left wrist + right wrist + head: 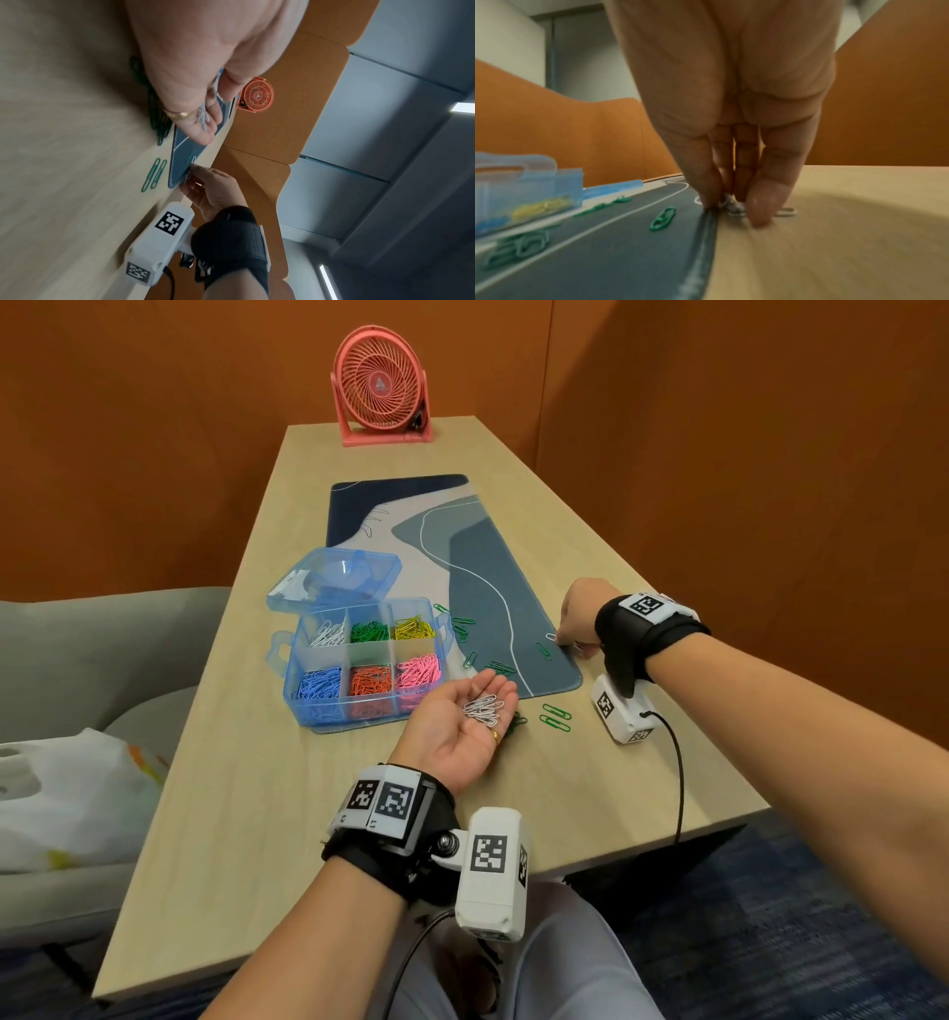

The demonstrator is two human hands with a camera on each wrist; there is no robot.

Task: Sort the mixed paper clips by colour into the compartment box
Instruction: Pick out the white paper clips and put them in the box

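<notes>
Palm up, left hand (464, 719) with relaxed, straight fingers, carrying small heap of white clips (484, 709) just in front of compartment box (359, 654). Right hand (580, 616) down at right edge of desk mat (493, 588), thumb and fingertips (759, 215) drawn together, pinching at white clips on table (786, 212) beside mat border; cannot tell if any is lifted. Box open on mat, lid (334, 577) leaning behind, six compartments: white, green, yellow at back, blue, orange, pink in front. Loose green clips (554, 717) scattered on mat and wooden table (231, 788), one single green clip (662, 218) near right fingertips. Pink fan (380, 387) at far end.
</notes>
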